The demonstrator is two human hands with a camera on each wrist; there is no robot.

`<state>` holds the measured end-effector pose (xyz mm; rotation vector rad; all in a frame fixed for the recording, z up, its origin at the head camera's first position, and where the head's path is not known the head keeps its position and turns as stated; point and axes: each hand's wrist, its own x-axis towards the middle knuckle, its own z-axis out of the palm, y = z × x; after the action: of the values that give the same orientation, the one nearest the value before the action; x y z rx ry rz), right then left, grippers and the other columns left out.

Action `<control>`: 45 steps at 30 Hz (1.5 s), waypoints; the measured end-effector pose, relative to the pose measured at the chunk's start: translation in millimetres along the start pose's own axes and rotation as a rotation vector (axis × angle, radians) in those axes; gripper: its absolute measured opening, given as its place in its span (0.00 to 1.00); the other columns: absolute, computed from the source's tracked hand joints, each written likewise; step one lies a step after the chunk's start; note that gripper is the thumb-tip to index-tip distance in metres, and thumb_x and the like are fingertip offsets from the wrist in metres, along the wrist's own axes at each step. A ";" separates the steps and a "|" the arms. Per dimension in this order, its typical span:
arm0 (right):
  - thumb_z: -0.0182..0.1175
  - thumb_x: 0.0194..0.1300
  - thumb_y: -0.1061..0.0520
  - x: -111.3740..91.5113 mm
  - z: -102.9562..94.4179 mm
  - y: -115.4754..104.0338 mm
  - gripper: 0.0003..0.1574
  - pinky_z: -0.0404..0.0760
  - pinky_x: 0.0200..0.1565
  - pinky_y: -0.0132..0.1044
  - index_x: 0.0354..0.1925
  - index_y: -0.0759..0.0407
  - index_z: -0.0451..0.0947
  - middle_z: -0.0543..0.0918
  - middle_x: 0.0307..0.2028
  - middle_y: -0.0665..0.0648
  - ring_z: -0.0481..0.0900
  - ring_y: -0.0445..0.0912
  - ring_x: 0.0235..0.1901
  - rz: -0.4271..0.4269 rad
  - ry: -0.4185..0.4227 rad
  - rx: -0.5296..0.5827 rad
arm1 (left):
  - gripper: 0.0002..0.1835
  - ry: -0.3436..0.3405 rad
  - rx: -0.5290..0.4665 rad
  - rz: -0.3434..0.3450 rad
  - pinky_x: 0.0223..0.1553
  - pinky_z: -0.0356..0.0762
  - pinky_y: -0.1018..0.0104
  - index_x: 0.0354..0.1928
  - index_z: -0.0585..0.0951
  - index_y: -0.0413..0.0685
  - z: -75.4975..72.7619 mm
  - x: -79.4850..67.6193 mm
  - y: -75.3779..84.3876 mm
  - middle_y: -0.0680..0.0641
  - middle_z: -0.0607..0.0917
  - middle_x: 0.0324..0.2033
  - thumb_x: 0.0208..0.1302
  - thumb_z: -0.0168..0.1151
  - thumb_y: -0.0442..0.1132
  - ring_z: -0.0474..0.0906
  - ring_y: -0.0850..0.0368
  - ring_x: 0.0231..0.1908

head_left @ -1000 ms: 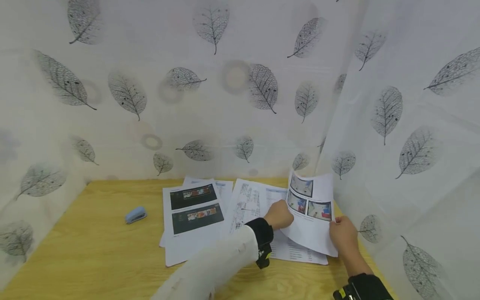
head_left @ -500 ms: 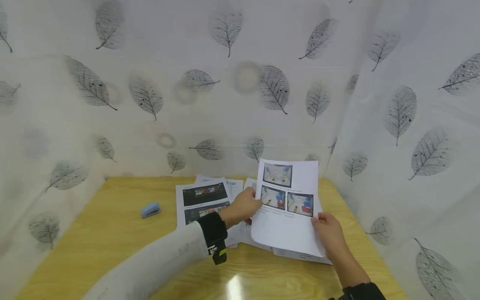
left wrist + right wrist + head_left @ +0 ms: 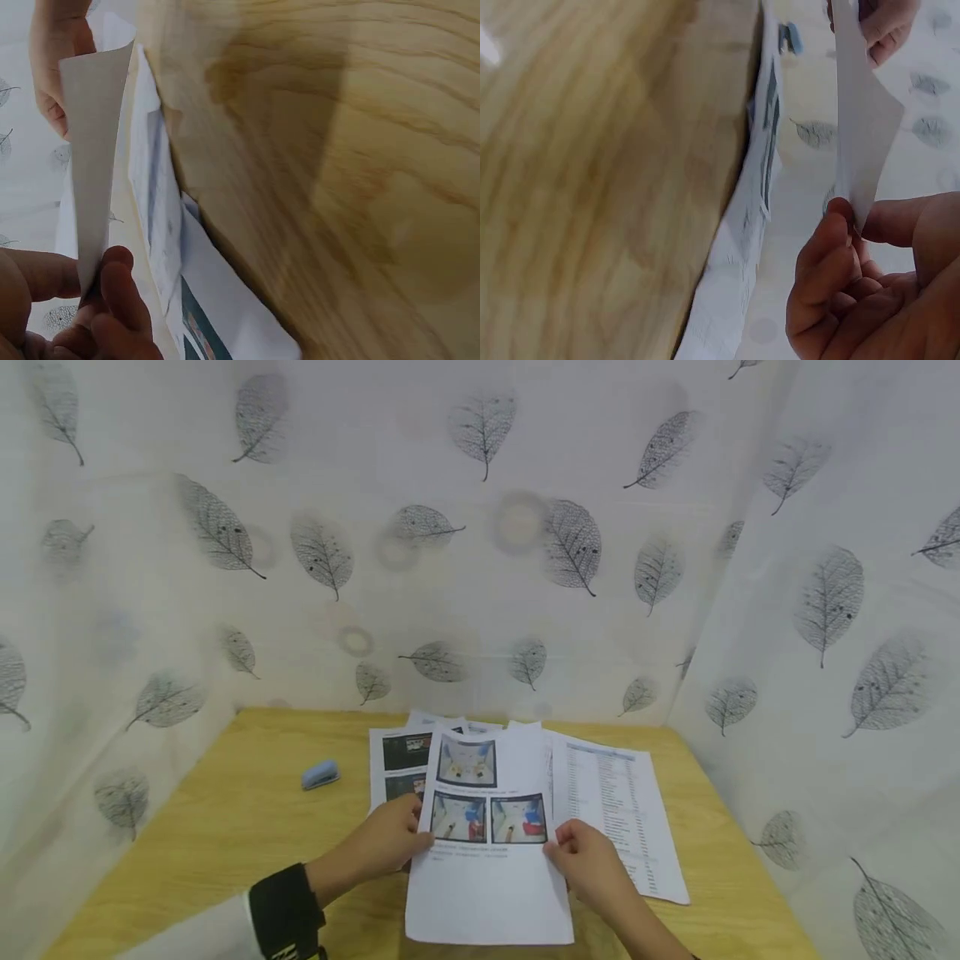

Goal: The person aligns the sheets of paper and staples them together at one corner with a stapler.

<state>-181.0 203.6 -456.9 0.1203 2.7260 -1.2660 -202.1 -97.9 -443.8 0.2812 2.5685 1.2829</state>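
A printed sheet of paper (image 3: 487, 893) with three photos on it is held up over the table in front of me. My left hand (image 3: 382, 839) pinches its left edge between thumb and fingers, and my right hand (image 3: 592, 864) pinches the right edge. Both wrist views show the sheet (image 3: 94, 142) edge-on, raised off the wood, with thumb and curled fingers meeting on it. Behind it lie other papers: one with dark pictures (image 3: 378, 752) at the left, partly hidden, and one with a printed table (image 3: 622, 818) at the right.
A blue stapler (image 3: 321, 774) lies on the wooden table (image 3: 247, 827) to the left of the papers. A white curtain (image 3: 480, 568) with a leaf pattern hangs behind the table and along its right side.
The photo sheet has been lifted off the papers at the right and brought left and nearer. My left hand now pinches its left edge. The sheet with the printed table is uncovered.
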 end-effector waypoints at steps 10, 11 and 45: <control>0.65 0.57 0.46 -6.2 31.0 -0.5 0.12 0.66 0.25 0.37 0.29 0.48 0.74 0.75 0.20 0.46 0.70 0.43 0.21 -0.049 -0.020 -0.399 | 0.38 0.086 0.310 -0.030 0.25 0.71 0.63 0.62 0.64 0.39 19.1 -12.9 -31.4 0.48 0.83 0.33 0.49 0.70 0.39 0.75 0.60 0.27; 0.65 0.57 0.46 -6.5 33.4 0.3 0.12 0.66 0.25 0.37 0.29 0.48 0.73 0.75 0.20 0.46 0.70 0.43 0.21 -0.043 -0.032 -0.425 | 0.39 0.078 0.346 -0.040 0.26 0.72 0.62 0.64 0.63 0.40 21.2 -13.5 -32.7 0.48 0.84 0.34 0.49 0.70 0.39 0.75 0.60 0.27; 0.57 0.64 0.42 64.3 -97.4 81.6 0.44 0.71 0.53 0.60 0.61 0.78 0.62 0.71 0.55 0.78 0.71 0.69 0.54 0.301 0.118 -0.463 | 0.15 -0.054 0.305 0.131 0.45 0.75 0.62 0.46 0.82 0.47 122.0 125.1 96.8 0.49 0.85 0.46 0.59 0.63 0.45 0.78 0.57 0.42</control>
<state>-242.5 331.6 -466.1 0.5433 2.8732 -0.5504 -277.1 86.9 -454.1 0.5423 2.7322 0.9024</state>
